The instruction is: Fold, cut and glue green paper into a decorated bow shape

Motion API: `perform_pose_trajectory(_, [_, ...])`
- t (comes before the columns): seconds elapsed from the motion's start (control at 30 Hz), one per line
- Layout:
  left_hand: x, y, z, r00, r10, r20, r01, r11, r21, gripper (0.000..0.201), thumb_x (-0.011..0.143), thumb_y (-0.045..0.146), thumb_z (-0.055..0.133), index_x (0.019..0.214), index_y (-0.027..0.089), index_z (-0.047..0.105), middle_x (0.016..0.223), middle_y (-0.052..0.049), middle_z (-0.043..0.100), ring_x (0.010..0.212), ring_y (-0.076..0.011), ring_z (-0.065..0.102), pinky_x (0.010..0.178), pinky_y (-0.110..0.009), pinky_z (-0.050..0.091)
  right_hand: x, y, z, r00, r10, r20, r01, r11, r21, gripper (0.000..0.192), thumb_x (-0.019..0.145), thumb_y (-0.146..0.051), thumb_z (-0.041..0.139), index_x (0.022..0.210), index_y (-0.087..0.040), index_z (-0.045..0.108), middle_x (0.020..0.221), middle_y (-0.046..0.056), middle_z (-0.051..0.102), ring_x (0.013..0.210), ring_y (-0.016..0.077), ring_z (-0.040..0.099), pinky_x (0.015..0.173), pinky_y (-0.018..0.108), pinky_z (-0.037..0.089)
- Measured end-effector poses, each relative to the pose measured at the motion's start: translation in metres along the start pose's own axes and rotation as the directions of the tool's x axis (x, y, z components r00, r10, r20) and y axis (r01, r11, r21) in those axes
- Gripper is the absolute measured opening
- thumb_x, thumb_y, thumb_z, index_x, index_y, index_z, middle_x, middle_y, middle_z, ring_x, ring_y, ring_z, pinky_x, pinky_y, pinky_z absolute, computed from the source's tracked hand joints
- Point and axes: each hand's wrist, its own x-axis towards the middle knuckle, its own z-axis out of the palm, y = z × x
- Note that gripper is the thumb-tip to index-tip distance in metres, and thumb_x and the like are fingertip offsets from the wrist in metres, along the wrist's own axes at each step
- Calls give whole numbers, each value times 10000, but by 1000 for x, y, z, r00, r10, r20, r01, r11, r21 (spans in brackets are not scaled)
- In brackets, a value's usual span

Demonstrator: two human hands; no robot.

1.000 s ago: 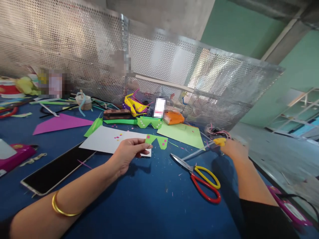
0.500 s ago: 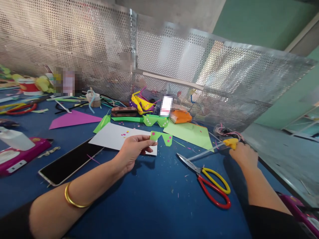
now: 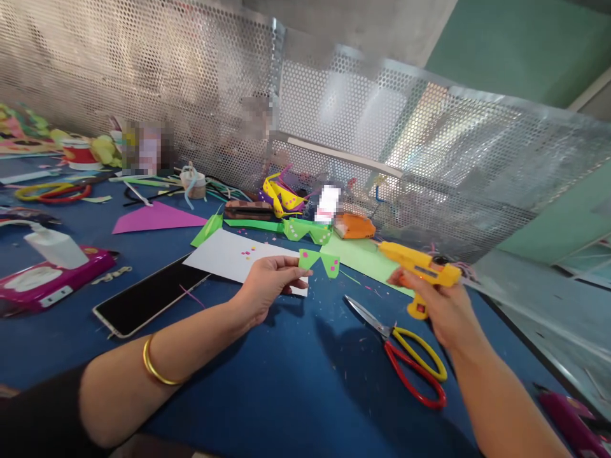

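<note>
Green cut-out in my left hand, glue gun in my right

Nearest me the red-and-yellow scissors (image 3: 405,346) lie loose on the blue table (image 3: 286,394), blades shut, within reach of my right hand (image 3: 442,308). That hand is closed round the grip of the yellow glue gun (image 3: 420,267), held clear of the table with its nozzle aimed left toward the paper. My left hand (image 3: 267,286) pinches the green paper glasses piece (image 3: 319,259) by one end, so its pink-dotted face stays open to the nozzle. Just under it sits a white sheet (image 3: 224,257), beside a dark phone (image 3: 147,296). Farther back lie a light green sheet (image 3: 367,257), a second green glasses cut-out (image 3: 305,229) and the perforated metal screen (image 3: 191,95).
</note>
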Motion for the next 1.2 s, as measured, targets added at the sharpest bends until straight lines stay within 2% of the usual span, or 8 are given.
perform_pose_trajectory(0.03, [-1, 0, 0, 1000, 7, 4, -7, 1000, 9, 236, 634, 294, 823, 815, 162, 749, 759, -25, 726, 639, -115, 649, 559, -226, 401, -12, -15, 14, 994, 15, 104, -23, 997, 76, 312, 853, -473, 596, 901, -184, 706, 867, 85, 727, 741, 203, 667, 503, 249, 458])
perform_pose_trajectory(0.1, [-2, 0, 2, 1000, 19, 15, -20, 1000, 25, 229, 645, 291, 812, 818, 158, 744, 745, -25, 723, 638, -122, 653, 548, -230, 395, -35, -39, 35, 980, -27, 196, 0, 991, 135, 326, 829, -497, 626, 884, -186, 705, 770, 56, 715, 688, 194, 662, 498, 251, 478])
perform_pose_trajectory(0.2, [-5, 1, 4, 999, 35, 36, -36, 999, 35, 210, 667, 278, 785, 830, 155, 737, 725, -28, 723, 631, -131, 657, 542, -239, 392, -55, -54, 51, 956, -128, 266, 113, 991, 70, 251, 858, -453, 616, 905, -214, 677, 800, 29, 707, 712, 181, 655, 589, 274, 515])
perform_pose_trajectory(0.3, [-7, 0, 6, 998, 44, 54, -46, 998, 44, 199, 668, 266, 764, 836, 162, 740, 714, -26, 727, 619, -136, 657, 552, -248, 403, -59, -55, 55, 943, -189, 276, 200, 980, -13, 197, 885, -418, 597, 881, -223, 620, 767, 2, 664, 649, 154, 607, 562, 266, 476])
perform_pose_trajectory(0.47, [-9, -1, 8, 998, 45, 52, -48, 996, 72, 178, 682, 247, 728, 841, 170, 739, 693, -10, 724, 617, -138, 664, 548, -244, 395, -57, -52, 55, 931, -202, 303, 231, 971, -64, 225, 907, -424, 570, 812, -221, 550, 676, -34, 556, 572, 127, 510, 526, 261, 406])
perform_pose_trajectory(0.67, [-11, 0, 9, 999, 30, 42, -34, 996, 88, 199, 675, 262, 733, 838, 150, 713, 698, -15, 722, 605, -139, 659, 548, -247, 395, -57, -50, 58, 936, -191, 295, 222, 972, -74, 243, 913, -431, 564, 795, -223, 519, 663, -39, 525, 576, 130, 491, 532, 263, 378])
perform_pose_trajectory(1.2, [-10, -3, 9, 998, 39, 39, -43, 993, 109, 236, 653, 313, 767, 833, 167, 721, 721, -23, 729, 619, -159, 656, 547, -265, 393, -56, -49, 58, 927, -281, 248, 328, 929, -170, 283, 908, -467, 547, 770, -230, 478, 660, -31, 545, 579, 150, 524, 494, 260, 355])
